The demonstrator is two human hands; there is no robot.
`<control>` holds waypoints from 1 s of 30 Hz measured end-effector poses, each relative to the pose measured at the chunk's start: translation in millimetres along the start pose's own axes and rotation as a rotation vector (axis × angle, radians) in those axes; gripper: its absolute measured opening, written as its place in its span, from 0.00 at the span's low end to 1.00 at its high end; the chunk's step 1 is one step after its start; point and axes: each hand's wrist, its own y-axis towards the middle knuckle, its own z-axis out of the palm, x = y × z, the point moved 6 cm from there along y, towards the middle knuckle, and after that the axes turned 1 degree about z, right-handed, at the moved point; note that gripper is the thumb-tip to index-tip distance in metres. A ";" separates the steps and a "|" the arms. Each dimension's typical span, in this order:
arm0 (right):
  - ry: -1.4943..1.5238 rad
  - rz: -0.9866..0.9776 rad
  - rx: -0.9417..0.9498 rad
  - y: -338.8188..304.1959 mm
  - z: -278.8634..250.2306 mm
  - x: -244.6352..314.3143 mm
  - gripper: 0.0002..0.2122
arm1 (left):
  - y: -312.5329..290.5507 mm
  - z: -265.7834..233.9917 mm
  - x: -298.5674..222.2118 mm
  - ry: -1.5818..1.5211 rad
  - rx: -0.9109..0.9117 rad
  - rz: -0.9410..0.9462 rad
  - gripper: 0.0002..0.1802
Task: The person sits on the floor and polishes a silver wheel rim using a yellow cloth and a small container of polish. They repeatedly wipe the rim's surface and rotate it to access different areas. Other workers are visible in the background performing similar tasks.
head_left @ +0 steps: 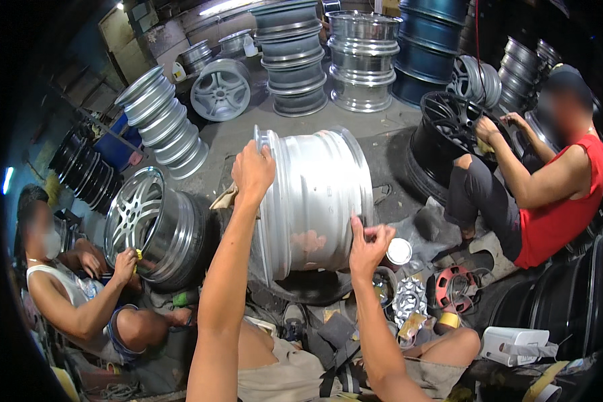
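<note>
A silver wheel rim (318, 191) stands on its edge in front of me, its broad barrel facing up toward me. My left hand (253, 171) is closed over the rim's left lip. A tan cloth (225, 196) pokes out beside that hand; whether my fingers hold it is hidden. At the right lip, my right hand (370, 249) has its thumb against the barrel side and its other fingers curled beyond the edge. A reddish-brown patch marks the lower barrel. Under the rim lies a dark tyre (301, 289).
At left, a person (74, 281) rubs a polished wheel (137, 224); at right, another in red (563, 194) works on a black wheel (449, 127). Stacked rims (291, 60) rise behind. Near my right forearm lie a white-lidded tub (399, 251), a red reel (453, 288) and a white container (514, 345).
</note>
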 end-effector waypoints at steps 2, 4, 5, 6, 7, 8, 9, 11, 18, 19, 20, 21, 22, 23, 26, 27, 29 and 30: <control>0.051 0.019 -0.005 12.5 7.4 10.2 0.20 | 1.9 1.1 4.9 -0.008 0.006 0.020 0.15; 0.035 0.010 0.006 18.5 12.3 18.9 0.20 | 3.6 -1.2 4.1 -0.019 -0.004 0.026 0.15; 0.004 -0.025 0.006 9.6 7.8 12.3 0.20 | -0.8 -0.4 4.9 -0.020 -0.002 0.024 0.15; 0.012 -0.034 0.019 -2.5 3.8 3.0 0.20 | 1.3 -4.0 4.8 -0.020 -0.013 0.022 0.16; 0.006 0.080 0.074 -12.4 -2.9 -4.0 0.20 | 1.9 -3.5 4.0 -0.022 -0.015 0.016 0.15; -0.018 0.039 0.043 -9.3 -1.0 -4.1 0.20 | 2.3 -2.6 1.8 -0.025 -0.018 0.009 0.15; -0.052 0.008 0.008 -8.7 -2.4 -5.7 0.20 | -0.9 1.1 1.2 -0.026 -0.006 0.004 0.15; -0.040 -0.084 -0.020 10.4 6.2 12.2 0.21 | -0.3 5.0 3.8 -0.024 -0.014 0.042 0.16; -0.008 -0.059 -0.014 -4.5 1.6 11.5 0.19 | 1.5 -2.0 2.0 -0.041 -0.027 0.015 0.16; -0.001 -0.109 -0.037 4.1 5.3 18.5 0.19 | 0.5 0.9 1.2 -0.040 -0.024 0.022 0.16; -0.009 -0.123 -0.034 10.9 12.0 24.7 0.19 | -3.3 4.6 2.4 -0.040 -0.010 0.024 0.15; -0.020 -0.148 -0.041 8.6 9.9 24.5 0.19 | -5.0 2.8 3.8 -0.040 -0.012 0.021 0.15; -0.024 -0.179 -0.053 6.6 8.5 21.0 0.19 | -2.5 0.7 2.6 -0.044 -0.021 0.024 0.15; -0.029 -0.210 -0.066 2.1 6.5 16.6 0.19 | -0.1 -1.2 1.5 -0.047 -0.030 0.026 0.15; -0.045 -0.235 -0.104 -4.5 3.8 9.4 0.18 | 0.9 -1.9 -2.4 -0.064 -0.015 0.015 0.15; -0.049 -0.223 -0.113 -5.7 3.9 9.9 0.17 | -1.7 0.0 -1.7 -0.059 -0.009 0.017 0.15; 0.006 -0.082 -0.046 13.4 14.5 32.8 0.17 | -1.9 2.9 6.9 -0.051 -0.009 0.039 0.15; -0.011 -0.096 -0.046 11.5 11.4 26.1 0.17 | -1.5 5.2 6.0 -0.064 0.000 0.047 0.15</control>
